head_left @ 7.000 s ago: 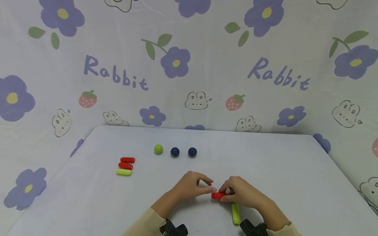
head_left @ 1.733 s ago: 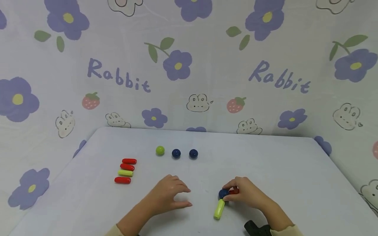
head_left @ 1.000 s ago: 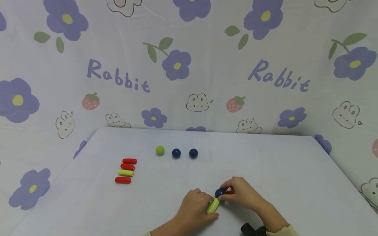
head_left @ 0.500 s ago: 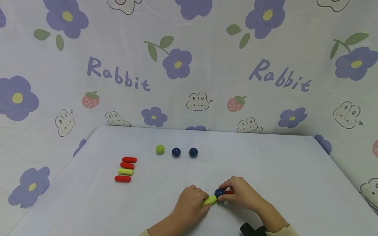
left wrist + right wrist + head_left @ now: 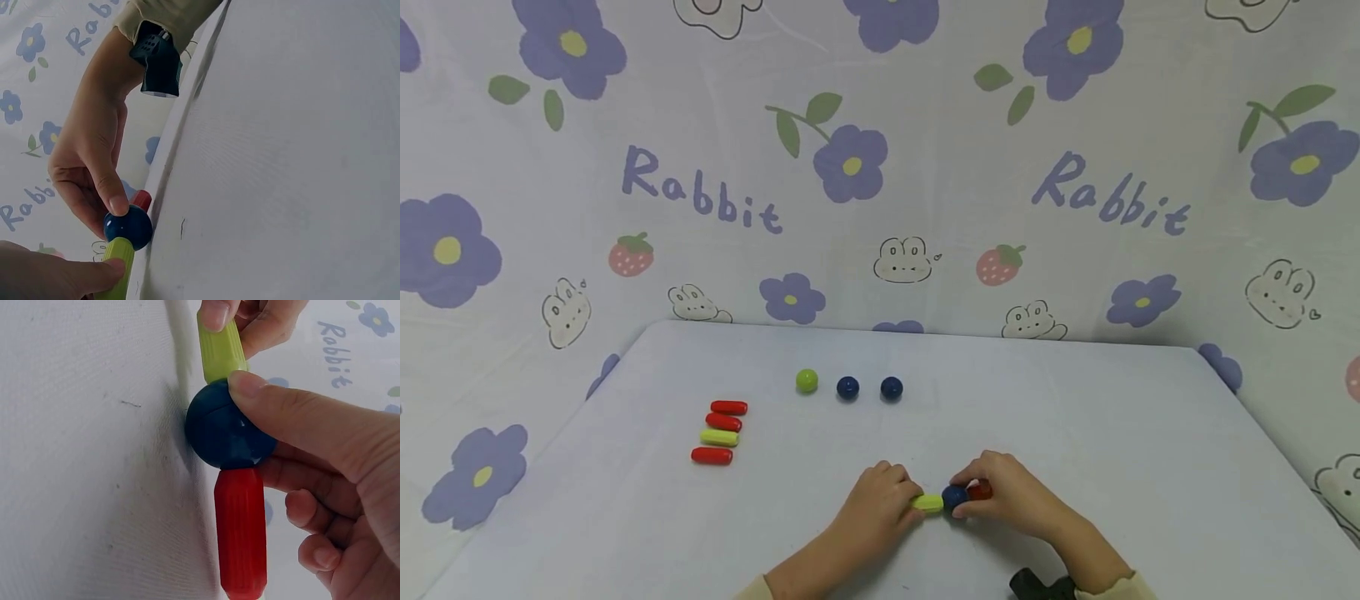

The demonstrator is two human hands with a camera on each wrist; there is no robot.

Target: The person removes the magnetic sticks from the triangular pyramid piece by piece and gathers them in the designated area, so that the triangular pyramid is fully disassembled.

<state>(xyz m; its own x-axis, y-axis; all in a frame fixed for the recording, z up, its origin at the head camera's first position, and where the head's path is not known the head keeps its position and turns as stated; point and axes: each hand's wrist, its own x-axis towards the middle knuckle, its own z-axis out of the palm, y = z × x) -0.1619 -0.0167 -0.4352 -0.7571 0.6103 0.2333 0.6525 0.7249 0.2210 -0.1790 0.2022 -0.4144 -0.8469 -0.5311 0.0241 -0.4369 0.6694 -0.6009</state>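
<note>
My left hand (image 5: 876, 507) pinches a yellow-green ribbed rod (image 5: 929, 503) between thumb and fingers. The rod's end meets a dark blue ball (image 5: 955, 497), which my right hand (image 5: 1022, 498) pinches. From the ball's opposite side extends a red ribbed rod (image 5: 240, 534), partly hidden behind the right fingers in the head view. Rod, ball and rod form a nearly straight line low over the white table. In the left wrist view the ball (image 5: 128, 227) sits between both hands, with the thumb (image 5: 112, 194) of the right hand on it.
At the table's left lie several rods in a stack-like row, red ones (image 5: 712, 456) and a yellow-green one (image 5: 719, 437). Toward the back stand a green ball (image 5: 807, 381) and two dark blue balls (image 5: 847, 388). A patterned cloth (image 5: 955, 167) hangs behind the table.
A red rod has joined the left row. My left hand has come over, gripped the yellow-green rod and swung it from pointing toward me into line with the ball and red rod.
</note>
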